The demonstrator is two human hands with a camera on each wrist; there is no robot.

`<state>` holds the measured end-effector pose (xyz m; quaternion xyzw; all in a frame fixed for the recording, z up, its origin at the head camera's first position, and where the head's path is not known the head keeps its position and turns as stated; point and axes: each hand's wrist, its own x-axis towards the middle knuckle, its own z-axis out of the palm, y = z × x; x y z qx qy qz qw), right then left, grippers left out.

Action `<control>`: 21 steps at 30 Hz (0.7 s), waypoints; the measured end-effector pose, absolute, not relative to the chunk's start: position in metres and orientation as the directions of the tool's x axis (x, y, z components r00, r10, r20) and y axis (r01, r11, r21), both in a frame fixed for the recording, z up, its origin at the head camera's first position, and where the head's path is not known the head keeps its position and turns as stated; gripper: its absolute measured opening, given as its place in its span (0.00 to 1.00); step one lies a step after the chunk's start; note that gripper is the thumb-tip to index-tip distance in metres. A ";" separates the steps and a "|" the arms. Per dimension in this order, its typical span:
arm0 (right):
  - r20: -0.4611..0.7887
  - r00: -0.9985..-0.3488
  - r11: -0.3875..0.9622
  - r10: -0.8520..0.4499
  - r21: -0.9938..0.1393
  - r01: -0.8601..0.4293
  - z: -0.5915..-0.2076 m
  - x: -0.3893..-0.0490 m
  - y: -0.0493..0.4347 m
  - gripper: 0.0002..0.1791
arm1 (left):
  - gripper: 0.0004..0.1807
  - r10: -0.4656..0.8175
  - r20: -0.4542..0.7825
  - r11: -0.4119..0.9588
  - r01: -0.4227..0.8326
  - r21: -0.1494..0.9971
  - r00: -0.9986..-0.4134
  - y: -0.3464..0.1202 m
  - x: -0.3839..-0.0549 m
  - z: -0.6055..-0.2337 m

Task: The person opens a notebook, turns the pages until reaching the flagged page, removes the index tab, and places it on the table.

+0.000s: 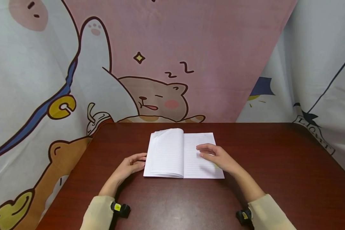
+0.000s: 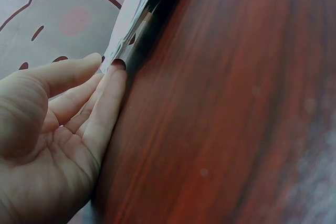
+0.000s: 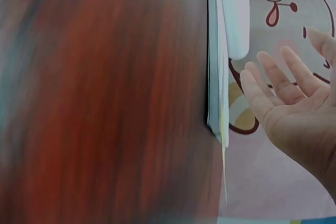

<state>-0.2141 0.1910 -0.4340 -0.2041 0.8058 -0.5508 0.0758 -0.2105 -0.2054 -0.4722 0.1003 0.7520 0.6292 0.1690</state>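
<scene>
An open lined notebook [image 1: 164, 156] lies on the brown table, its left-hand stack of pages bowed up toward the spine. At its left edge is my left hand [image 1: 131, 164]. The left wrist view shows the extended fingers [image 2: 107, 100] meeting the notebook's edge low down, by the table, with the thumb tip close to the page edges. Above the right page hovers my right hand [image 1: 218, 156], its fingers spread and loosely bent. Nothing lies between those fingers in the right wrist view, where the hand [image 3: 299, 103] is apart from the pages.
The brown table [image 1: 172, 204] extends around the notebook on every side. Behind it hangs a cloth backdrop [image 1: 218, 57] with cartoon animals, and more white cloth [image 1: 325, 73] hangs at the right. Each wrist wears a small black camera [image 1: 123, 210] on a strap.
</scene>
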 end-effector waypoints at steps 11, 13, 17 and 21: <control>0.114 -0.918 0.370 -0.380 -0.891 -0.263 -0.432 -0.210 0.228 0.22 | 0.29 0.357 -0.139 0.199 -0.070 0.978 -0.924 -0.206 -0.211 -0.473; 0.103 -0.923 0.386 -0.372 -0.887 -0.254 -0.433 -0.210 0.235 0.23 | 0.29 0.355 -0.140 0.198 -0.072 0.977 -0.924 -0.206 -0.211 -0.473; 0.084 -0.922 0.417 -0.378 -0.873 -0.251 -0.434 -0.210 0.246 0.23 | 0.29 0.357 -0.141 0.195 -0.074 0.978 -0.924 -0.205 -0.212 -0.474; 0.056 -0.915 0.452 -0.400 -0.857 -0.250 -0.437 -0.211 0.255 0.23 | 0.28 0.357 -0.140 0.202 -0.070 0.977 -0.923 -0.206 -0.212 -0.474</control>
